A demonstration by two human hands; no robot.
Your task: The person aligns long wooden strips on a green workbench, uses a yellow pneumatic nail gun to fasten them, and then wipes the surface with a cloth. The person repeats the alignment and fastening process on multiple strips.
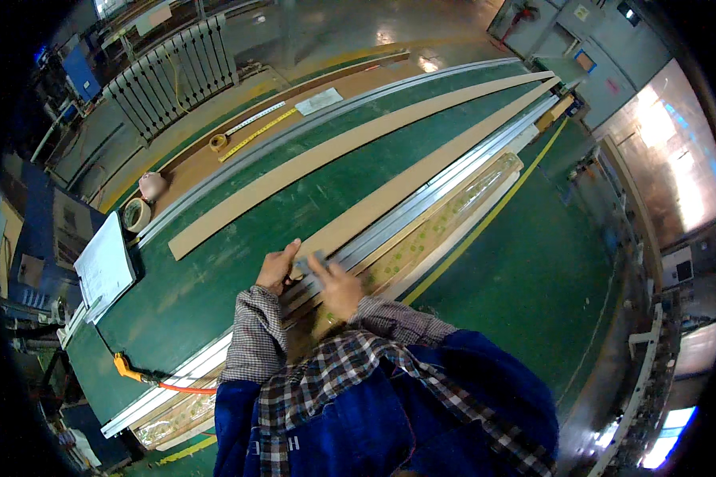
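A long tan strip of board (422, 176) lies along the near edge of the green table, its near end in front of my body. My left hand (277, 269) is closed on that end, thumb on top. My right hand (340, 289) is slightly blurred and presses a small grey pad (317, 260) against the same end. The pad's exact kind does not show. A second tan strip (326, 151) lies farther across the table, apart at its near end, converging with the first at the far right.
Silver metal rails (445, 179) and a plastic-wrapped, green-dotted length (437, 230) run along the near edge. At left are a clipboard of papers (106, 262), a tape roll (137, 215) and an orange air gun (126, 367) with a red hose. A yellow tape measure (254, 137) lies beyond.
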